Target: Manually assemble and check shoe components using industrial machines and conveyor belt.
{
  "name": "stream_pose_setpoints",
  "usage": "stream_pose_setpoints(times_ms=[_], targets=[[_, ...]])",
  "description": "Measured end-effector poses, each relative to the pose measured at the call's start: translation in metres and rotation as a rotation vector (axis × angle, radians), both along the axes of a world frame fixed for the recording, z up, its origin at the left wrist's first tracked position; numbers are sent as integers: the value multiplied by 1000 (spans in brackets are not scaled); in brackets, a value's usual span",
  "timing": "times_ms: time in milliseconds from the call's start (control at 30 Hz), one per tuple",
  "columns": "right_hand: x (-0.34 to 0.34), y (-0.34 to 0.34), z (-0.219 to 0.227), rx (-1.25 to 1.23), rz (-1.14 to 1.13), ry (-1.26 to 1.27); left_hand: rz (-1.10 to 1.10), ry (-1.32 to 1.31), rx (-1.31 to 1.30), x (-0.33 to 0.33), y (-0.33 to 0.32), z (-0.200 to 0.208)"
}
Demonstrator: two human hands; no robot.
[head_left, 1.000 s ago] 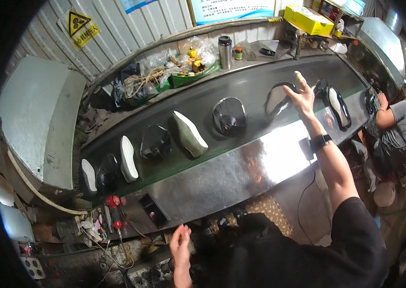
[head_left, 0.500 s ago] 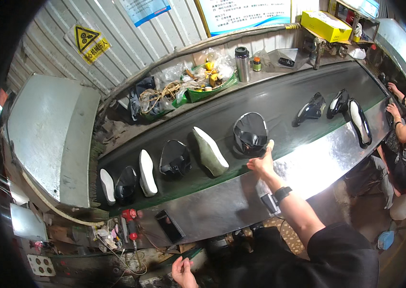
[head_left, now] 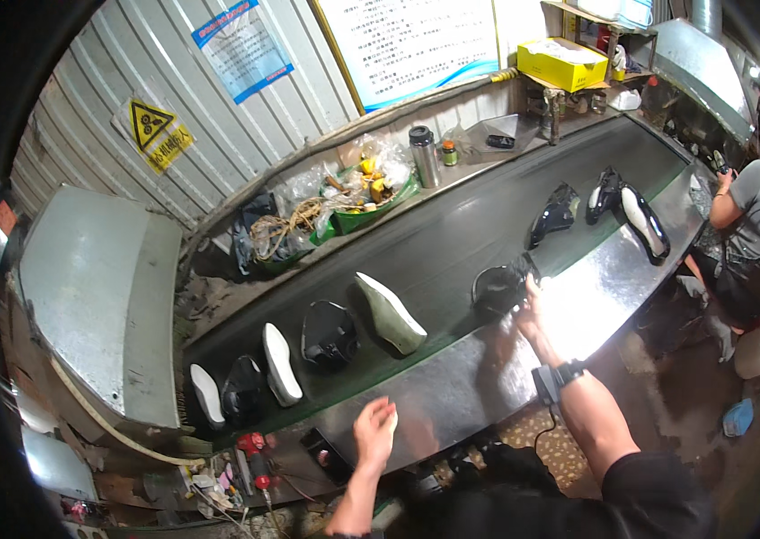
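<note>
My right hand [head_left: 532,311] grips the edge of a black glossy shoe upper [head_left: 498,289], which is partly raised off the dark conveyor belt [head_left: 438,242]. My left hand [head_left: 374,433] hovers over the near metal edge, fingers loosely bent and nothing visible in them. On the belt to the left lie a green shoe last with a white bottom [head_left: 389,313], a black upper [head_left: 329,335], a white-bottomed last [head_left: 282,364], another black upper [head_left: 242,388] and a smaller white-bottomed last [head_left: 206,393]. Farther right are black uppers [head_left: 553,216] and a black shoe with a white bottom [head_left: 645,223].
Metal hoods [head_left: 83,296] cover the belt's ends. A phone [head_left: 326,456] and a red tool [head_left: 256,460] lie along the near edge. Behind the belt stand a steel flask [head_left: 424,156] and green bags [head_left: 371,211]. A co-worker [head_left: 748,216] is at the far right.
My right hand has tilted and shifted the black upper toward the right. My left hand has risen from the lower edge to above the metal ledge. The view has turned slightly.
</note>
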State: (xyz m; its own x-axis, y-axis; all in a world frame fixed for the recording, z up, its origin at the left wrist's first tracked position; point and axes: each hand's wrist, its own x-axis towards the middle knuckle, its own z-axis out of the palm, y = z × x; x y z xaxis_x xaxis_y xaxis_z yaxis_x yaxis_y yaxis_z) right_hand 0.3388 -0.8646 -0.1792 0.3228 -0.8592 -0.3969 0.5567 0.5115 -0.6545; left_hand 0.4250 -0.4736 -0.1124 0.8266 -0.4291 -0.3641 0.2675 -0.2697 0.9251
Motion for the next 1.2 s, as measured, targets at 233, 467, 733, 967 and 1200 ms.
stream_pose_setpoints(times_ms=[233,467,733,967,1200], targets=[[-127,128,67,118,433,-100,84,-78,164,90,-96,-85],[-194,198,61,415,405,-89,250,-42,607,104,-188,-88],[-192,169,69,420,440,-186,-212,-921,559,83,-79,-43],[-174,144,68,423,417,-271,-714,-1524,253,-35,-23,-6],[-186,110,10,416,583,-576,-760,-1299,92,-121,-51,-34]])
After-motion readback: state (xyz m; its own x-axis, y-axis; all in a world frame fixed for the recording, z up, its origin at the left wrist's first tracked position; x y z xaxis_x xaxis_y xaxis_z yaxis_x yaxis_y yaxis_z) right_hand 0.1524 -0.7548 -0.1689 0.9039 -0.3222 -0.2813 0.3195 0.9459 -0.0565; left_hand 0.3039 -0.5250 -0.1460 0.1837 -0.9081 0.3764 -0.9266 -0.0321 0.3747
